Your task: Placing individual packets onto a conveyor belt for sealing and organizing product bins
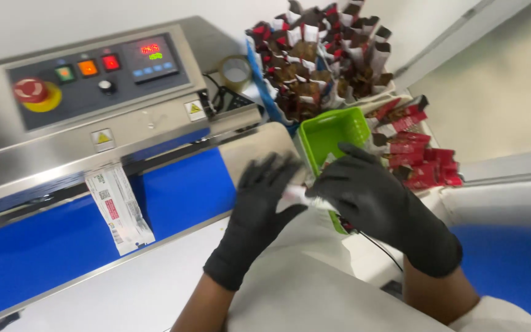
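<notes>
Both black-gloved hands meet over the bright green plastic basket [327,132]: left hand [259,197], fingers spread, touches a small blurred white sachet [299,195], while right hand [370,190] curls closed, pinching its other end.

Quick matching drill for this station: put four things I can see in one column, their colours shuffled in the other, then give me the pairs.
Things:
1. basket
2. conveyor belt
3. emergency stop button
4. gloves on the left hand and right hand

Colours:
A. black
B. red
C. bright green
D. blue

Pairs: 1-C, 2-D, 3-B, 4-A
</notes>
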